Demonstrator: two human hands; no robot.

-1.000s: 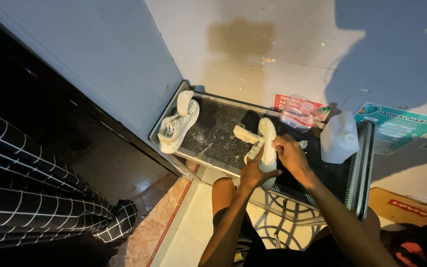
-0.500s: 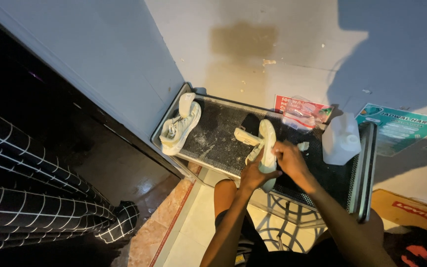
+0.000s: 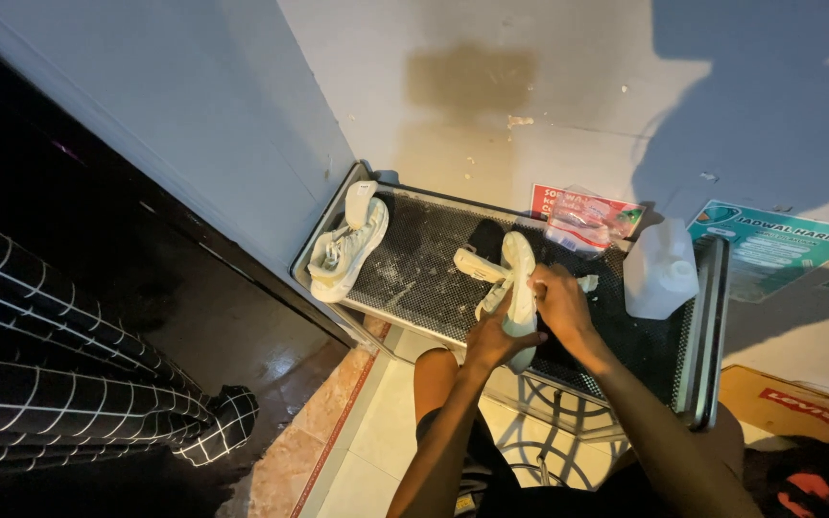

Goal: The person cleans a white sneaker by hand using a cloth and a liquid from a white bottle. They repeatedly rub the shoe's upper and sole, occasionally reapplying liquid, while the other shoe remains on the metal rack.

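Left hand [image 3: 493, 338]: closed around the lower end of a pale sneaker [image 3: 518, 288], held sole up.
Right hand [image 3: 560, 305]: fingers curled against the same sneaker's side.
Sneaker: over the black mesh tray [image 3: 434, 259], middle.
Second sneaker [image 3: 345, 251]: on its side at the tray's left end.
White jug [image 3: 659, 270]: right end.

head cam | single view, worn on person | looks steeply down and forward at mesh tray [image 3: 434, 259] against wall [image 3: 491, 96] | near, arm's reach
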